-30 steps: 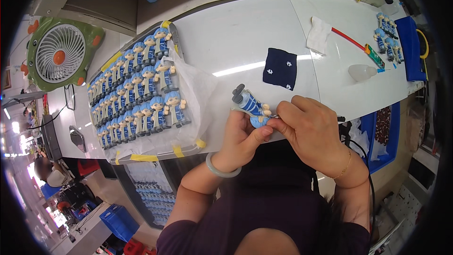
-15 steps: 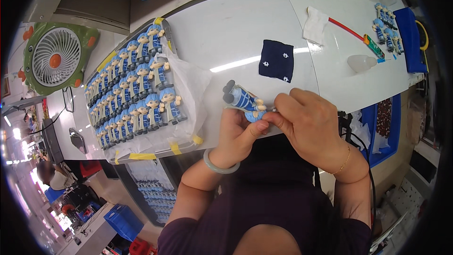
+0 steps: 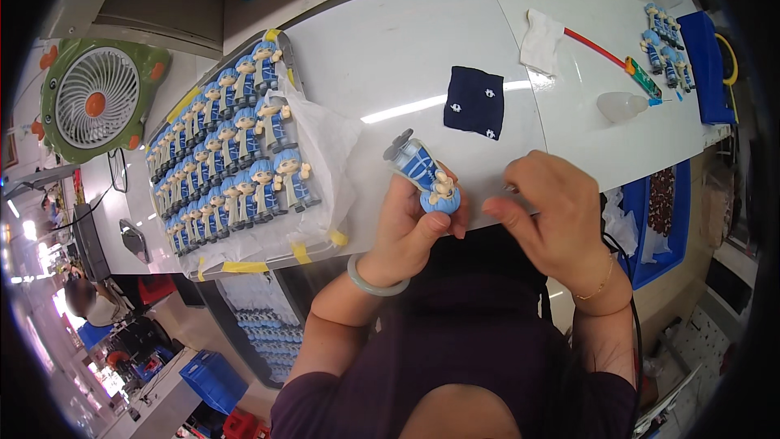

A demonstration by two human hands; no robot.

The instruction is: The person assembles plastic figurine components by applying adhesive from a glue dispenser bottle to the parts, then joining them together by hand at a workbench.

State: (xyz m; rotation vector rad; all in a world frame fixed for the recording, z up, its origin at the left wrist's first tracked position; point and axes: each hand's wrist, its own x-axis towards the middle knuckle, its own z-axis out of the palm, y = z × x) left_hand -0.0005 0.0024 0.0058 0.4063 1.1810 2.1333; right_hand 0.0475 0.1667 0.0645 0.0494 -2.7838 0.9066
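My left hand [image 3: 410,223] grips a small blue-clothed toy figure [image 3: 424,172] over the near edge of the white table [image 3: 390,57], its round head toward me and its dark feet pointing away. My right hand [image 3: 551,211] hovers just to the right of the figure, apart from it, fingers curled with thumb and forefinger pinched; I cannot tell if anything tiny is between them. A dark blue cloth piece with small white marks [image 3: 475,102] lies flat on the table just beyond both hands.
A tray [image 3: 244,264] lined with white paper holds several rows of matching figures [image 3: 236,154] at my left. A green fan [image 3: 96,97] stands beyond it. A white cloth [image 3: 540,30], a red-handled tool [image 3: 605,53], more figures [image 3: 666,36] and a blue bin [image 3: 662,219] are at right.
My right hand has let go of the figure and drawn away to the right. My left hand still holds the figure, now turned with its head nearer me.
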